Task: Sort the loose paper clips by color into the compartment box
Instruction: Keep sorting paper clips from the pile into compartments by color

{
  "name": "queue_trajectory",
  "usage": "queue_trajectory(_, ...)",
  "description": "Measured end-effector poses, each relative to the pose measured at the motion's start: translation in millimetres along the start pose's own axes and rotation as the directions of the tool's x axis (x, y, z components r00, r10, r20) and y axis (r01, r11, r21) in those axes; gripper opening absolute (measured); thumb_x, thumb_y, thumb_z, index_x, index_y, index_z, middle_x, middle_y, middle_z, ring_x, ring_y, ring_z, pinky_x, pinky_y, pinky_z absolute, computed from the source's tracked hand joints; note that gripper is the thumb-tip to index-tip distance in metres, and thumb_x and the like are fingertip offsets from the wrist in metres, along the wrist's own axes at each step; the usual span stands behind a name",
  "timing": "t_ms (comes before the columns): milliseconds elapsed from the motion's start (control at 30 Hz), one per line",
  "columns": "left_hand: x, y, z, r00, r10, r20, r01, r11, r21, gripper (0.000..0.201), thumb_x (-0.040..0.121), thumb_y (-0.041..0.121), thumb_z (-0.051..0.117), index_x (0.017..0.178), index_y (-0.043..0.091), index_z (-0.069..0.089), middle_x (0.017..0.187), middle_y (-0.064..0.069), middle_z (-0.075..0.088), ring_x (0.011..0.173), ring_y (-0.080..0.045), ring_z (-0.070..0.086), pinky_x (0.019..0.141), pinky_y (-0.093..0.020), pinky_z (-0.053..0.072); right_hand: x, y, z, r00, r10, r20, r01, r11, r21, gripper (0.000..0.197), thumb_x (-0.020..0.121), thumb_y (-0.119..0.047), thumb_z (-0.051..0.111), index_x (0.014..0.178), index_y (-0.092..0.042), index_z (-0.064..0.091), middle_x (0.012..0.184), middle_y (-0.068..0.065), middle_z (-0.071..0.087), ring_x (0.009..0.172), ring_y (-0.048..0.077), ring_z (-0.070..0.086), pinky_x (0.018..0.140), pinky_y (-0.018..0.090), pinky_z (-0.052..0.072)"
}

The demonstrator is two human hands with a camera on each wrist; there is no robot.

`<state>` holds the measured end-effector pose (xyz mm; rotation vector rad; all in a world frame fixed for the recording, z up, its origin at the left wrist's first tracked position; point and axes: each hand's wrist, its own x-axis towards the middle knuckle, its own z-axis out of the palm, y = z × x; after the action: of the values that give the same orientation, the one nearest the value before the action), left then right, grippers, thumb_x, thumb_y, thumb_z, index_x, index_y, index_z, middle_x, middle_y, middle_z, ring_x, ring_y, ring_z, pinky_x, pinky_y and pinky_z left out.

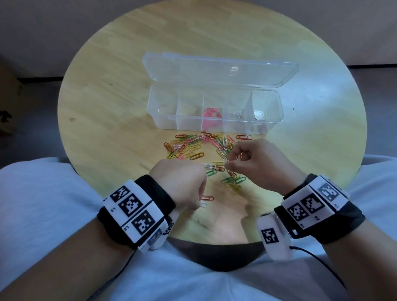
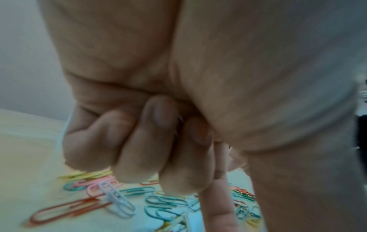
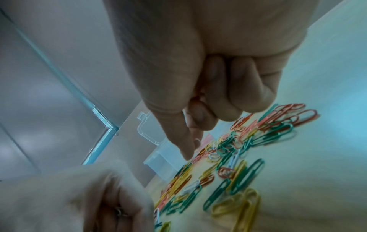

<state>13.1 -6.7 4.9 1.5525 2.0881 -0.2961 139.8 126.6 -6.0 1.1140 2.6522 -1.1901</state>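
A clear compartment box (image 1: 189,125) stands open mid-table, its lid (image 1: 220,69) laid back. Pink clips (image 1: 211,113) lie in the middle compartment and pale ones (image 1: 235,115) in the compartment to its right. Loose coloured paper clips (image 1: 193,143) are scattered in front of the box. My right hand (image 1: 232,162) hovers over the pile, thumb and forefinger pinching a white clip (image 1: 224,161); the right wrist view shows the same right hand (image 3: 190,141). My left hand (image 1: 186,182) is a curled fist close to the right hand's left, with metal clips (image 3: 119,210) showing inside its curled fingers (image 2: 158,149).
The round wooden table (image 1: 116,113) has bare surface left and right of the box. A red clip (image 1: 207,198) and a white clip (image 1: 203,204) lie apart near the front edge, beside my left hand. My lap is just below the table edge.
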Motion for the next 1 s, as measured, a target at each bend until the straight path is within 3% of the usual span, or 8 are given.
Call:
queue_trajectory(200, 4, -1, 6, 0.999, 0.037, 0.017, -0.036, 0.998, -0.045, 0.013, 0.070, 0.033, 0.068, 0.073, 0.021, 0.069, 0.068, 0.008, 0.067, 0.067, -0.013, 0.061, 0.056, -0.025, 0.046, 0, 0, 0, 0.998, 0.051, 0.036, -0.059, 0.958, 0.280, 0.017, 0.092, -0.028, 0.063, 0.081, -0.016, 0.056, 0.049, -0.010, 0.040, 0.037, 0.005, 0.029, 0.039, 0.016, 0.026)
queue_trajectory(267, 5, -5, 7, 0.998, 0.044, 0.036, -0.041, 0.995, -0.090, 0.016, 0.070, 0.036, 0.062, 0.066, 0.021, 0.062, 0.061, 0.007, 0.060, 0.060, -0.017, 0.056, 0.055, -0.026, 0.045, 0, 0, -1, 0.990, 0.110, 0.088, -0.139, 0.869, 0.475, 0.020, 0.097, -0.026, 0.054, 0.081, -0.017, 0.049, 0.051, -0.006, 0.040, 0.038, 0.008, 0.025, 0.039, 0.021, 0.023)
queue_trajectory(333, 6, -12, 2, 0.997, 0.057, 0.046, -0.042, 0.962, -0.272, 0.021, 0.077, 0.036, 0.056, 0.064, 0.020, 0.054, 0.058, 0.008, 0.054, 0.059, -0.018, 0.051, 0.055, -0.028, 0.041, 0, -1, -4, 0.979, 0.157, 0.130, -0.204, 0.762, 0.614, 0.023, 0.101, -0.025, 0.046, 0.081, -0.016, 0.043, 0.055, 0.002, 0.036, 0.041, 0.012, 0.021, 0.043, 0.021, 0.018)
queue_trajectory(500, 11, -31, -19, 0.979, 0.048, -0.196, -0.181, 0.633, -0.753, 0.032, 0.087, 0.020, 0.040, 0.055, 0.018, 0.037, 0.050, 0.008, 0.034, 0.051, -0.015, 0.031, 0.054, -0.036, 0.025, 3, -6, -19, 0.958, 0.183, 0.218, -0.284, 0.538, 0.794, 0.035, 0.097, -0.025, 0.041, 0.064, -0.018, 0.034, 0.056, 0.002, 0.027, 0.042, 0.013, 0.014, 0.045, 0.023, 0.009)
queue_trajectory(700, 20, -22, -43, 0.955, 0.032, -0.295, -0.290, 0.311, -0.905, 0.033, 0.093, 0.022, 0.037, 0.060, 0.021, 0.040, 0.053, 0.004, 0.026, 0.052, -0.015, 0.014, 0.050, -0.039, 0.011, 12, -14, -41, 0.958, 0.219, 0.185, -0.249, 0.321, 0.914, 0.022, 0.082, -0.011, 0.037, 0.064, -0.019, 0.029, 0.054, 0.003, 0.037, 0.040, 0.013, 0.018, 0.036, 0.018, 0.014)
queue_trajectory(800, 27, -18, -56, 0.958, 0.029, -0.284, -0.280, 0.298, -0.913, 0.034, 0.099, 0.012, 0.031, 0.067, 0.013, 0.044, 0.053, 0.003, 0.026, 0.056, -0.019, 0.013, 0.050, -0.037, 0.010, 22, -15, -52, 0.958, 0.224, 0.181, -0.249, 0.328, 0.911, 0.021, 0.079, -0.001, 0.031, 0.067, -0.018, 0.028, 0.057, 0.005, 0.041, 0.041, 0.012, 0.021, 0.035, 0.017, 0.018)
queue_trajectory(900, 37, -16, -69, 0.956, 0.039, -0.290, -0.280, 0.404, -0.871, 0.035, 0.101, 0.013, 0.030, 0.072, 0.010, 0.050, 0.048, 0.007, 0.034, 0.051, -0.016, 0.020, 0.051, -0.039, 0.012, 32, -22, -62, 0.953, 0.262, 0.154, -0.261, 0.445, 0.857, 0.020, 0.082, 0.000, 0.036, 0.069, -0.016, 0.035, 0.059, 0.006, 0.041, 0.044, 0.014, 0.027, 0.041, 0.022, 0.022)
queue_trajectory(1000, 47, -11, -85, 0.955, 0.057, -0.292, -0.279, 0.514, -0.811, 0.039, 0.102, 0.013, 0.030, 0.076, 0.009, 0.058, 0.045, 0.009, 0.040, 0.045, -0.015, 0.027, 0.047, -0.031, 0.020, 42, -35, -70, 0.947, 0.314, 0.068, -0.246, 0.572, 0.783, 0.008, 0.088, -0.007, 0.046, 0.081, -0.010, 0.046, 0.065, 0.007, 0.045, 0.050, 0.017, 0.036, 0.049, 0.027, 0.027)
